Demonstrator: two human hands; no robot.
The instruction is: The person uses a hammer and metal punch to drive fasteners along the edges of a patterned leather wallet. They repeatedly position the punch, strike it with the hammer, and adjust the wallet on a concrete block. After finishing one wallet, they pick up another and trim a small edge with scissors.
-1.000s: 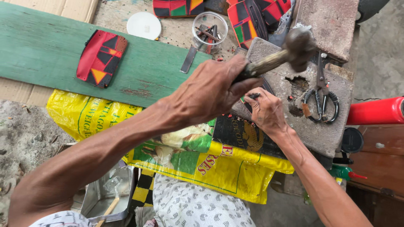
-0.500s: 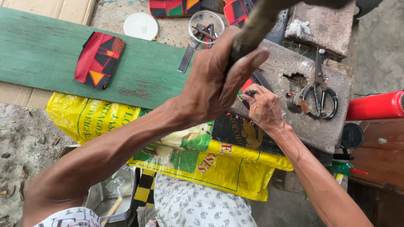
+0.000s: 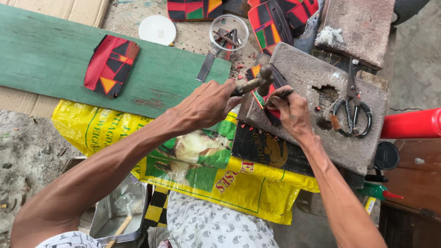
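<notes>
- Gripping a hammer (image 3: 255, 84) by its handle, the left hand (image 3: 206, 104) has its fingers wrapped tight, the head just above a patterned cloth piece (image 3: 265, 94).
- Beside it, the right hand (image 3: 290, 109) pinches a thin dark punch (image 3: 278, 95) between closed fingertips, tip on that cloth.
- Cloth lies on a grey stone slab (image 3: 312, 78); scissors (image 3: 352, 110) rest further right.
- Beyond, a green board (image 3: 50, 55) carries a red pouch (image 3: 110, 65), near a clear jar (image 3: 228, 36).
</notes>
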